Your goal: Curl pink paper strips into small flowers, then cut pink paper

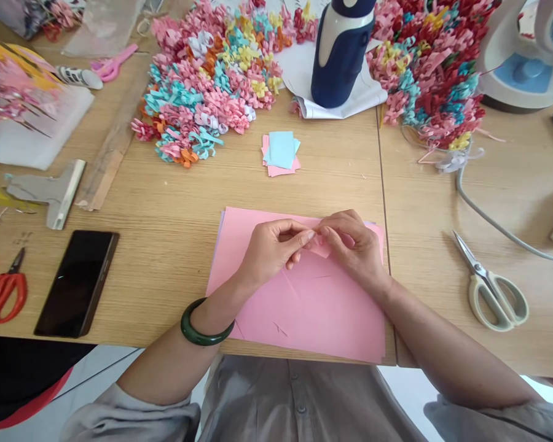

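Observation:
Over a stack of pink paper sheets (286, 307), my left hand (279, 245) and my right hand (354, 242) meet at their fingertips. Between them is a small piece of pink paper (321, 247), partly hidden by the fingers. Both hands pinch it, thumbs against forefingers. Thin pink slivers (280, 329) lie loose on the sheets below. Beyond my hands sits a small pile of light blue and pink paper pieces (282, 150).
Heaps of curled paper flowers (212, 80) and a dark blue bottle (338, 58) stand at the back. White-handled scissors (495, 294) and a grey cable (498, 224) lie right. A phone (77, 283), red scissors (7, 291), a scraper (58, 190) and a wooden strip (113, 147) lie left.

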`<action>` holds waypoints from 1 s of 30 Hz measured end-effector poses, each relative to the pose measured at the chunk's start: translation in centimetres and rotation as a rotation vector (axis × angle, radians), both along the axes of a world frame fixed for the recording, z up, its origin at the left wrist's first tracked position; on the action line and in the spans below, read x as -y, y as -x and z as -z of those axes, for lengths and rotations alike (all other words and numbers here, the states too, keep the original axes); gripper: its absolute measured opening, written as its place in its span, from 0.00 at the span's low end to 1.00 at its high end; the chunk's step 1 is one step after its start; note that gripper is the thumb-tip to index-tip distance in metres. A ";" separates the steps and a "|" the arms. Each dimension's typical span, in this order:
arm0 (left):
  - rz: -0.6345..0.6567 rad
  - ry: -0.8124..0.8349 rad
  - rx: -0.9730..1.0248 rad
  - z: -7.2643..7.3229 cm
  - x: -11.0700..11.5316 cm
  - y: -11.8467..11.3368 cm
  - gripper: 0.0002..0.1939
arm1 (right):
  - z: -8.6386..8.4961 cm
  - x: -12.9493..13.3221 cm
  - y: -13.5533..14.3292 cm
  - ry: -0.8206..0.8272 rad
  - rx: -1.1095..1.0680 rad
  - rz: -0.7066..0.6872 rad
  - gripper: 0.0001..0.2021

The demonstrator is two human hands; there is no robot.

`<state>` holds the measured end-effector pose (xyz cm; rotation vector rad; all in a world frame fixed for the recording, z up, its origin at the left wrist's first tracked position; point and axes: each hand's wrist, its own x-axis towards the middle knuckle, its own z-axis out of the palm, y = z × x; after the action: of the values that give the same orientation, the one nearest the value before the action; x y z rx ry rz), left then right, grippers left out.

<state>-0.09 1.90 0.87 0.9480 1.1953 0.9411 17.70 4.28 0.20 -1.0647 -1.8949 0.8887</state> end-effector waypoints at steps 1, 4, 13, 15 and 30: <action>-0.005 -0.026 -0.034 0.0 0.0 0.0 0.09 | 0.0 0.0 0.0 -0.002 0.006 0.006 0.08; -0.023 -0.106 -0.127 0.0 0.2 0.0 0.08 | 0.2 -0.1 -0.1 0.000 0.027 0.019 0.10; -0.060 -0.394 -0.349 0.4 0.3 -0.4 0.02 | 0.2 0.0 0.1 0.058 0.010 -0.009 0.10; -0.061 -0.464 -0.403 0.6 0.3 -0.5 0.01 | 0.3 0.0 0.1 0.088 -0.010 -0.003 0.11; -0.025 -0.298 -0.334 -0.3 -0.1 0.2 0.13 | 0.6 -0.1 -0.1 0.179 -0.169 0.023 0.03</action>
<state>-0.25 1.99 1.20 1.3720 1.3699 1.0254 17.83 4.43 -0.39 -1.0773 -1.6851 1.1163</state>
